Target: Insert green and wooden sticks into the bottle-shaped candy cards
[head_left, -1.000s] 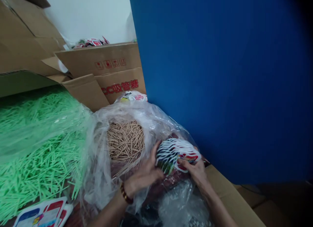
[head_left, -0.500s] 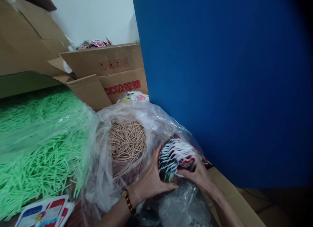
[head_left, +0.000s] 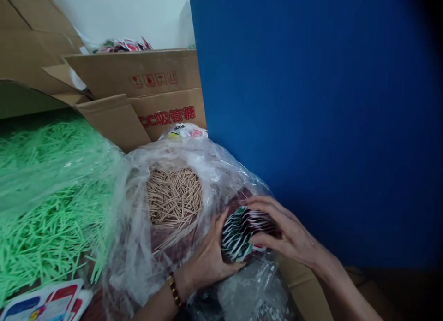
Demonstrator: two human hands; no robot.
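Between my two hands is a stack of printed packets [head_left: 238, 235], with white edges and green and dark red printing, fanned in overlapping layers. My left hand [head_left: 211, 252], with a beaded bracelet at the wrist, curves around the stack's left side, thumb below it. From the right, my right hand [head_left: 284, 226] grips the stack's other side, fingers over the top and thumb at the front. Just left of my hands, a clear plastic bag [head_left: 131, 238] lies open around many short tan sticks [head_left: 175, 196]. Another clear plastic bag [head_left: 252, 284] lies below the stack.
Bright green thin sticks [head_left: 51, 219] fill the left side under clear plastic. Flat printed cards [head_left: 44, 302] lie at the lower left. Cardboard boxes [head_left: 166, 99] stand behind, and a tall blue panel [head_left: 311, 127] blocks the right side.
My right hand has shifted up and over the stack, its fingers now arched across the top. The packets have tilted, showing more green and dark red. The view has moved slightly.
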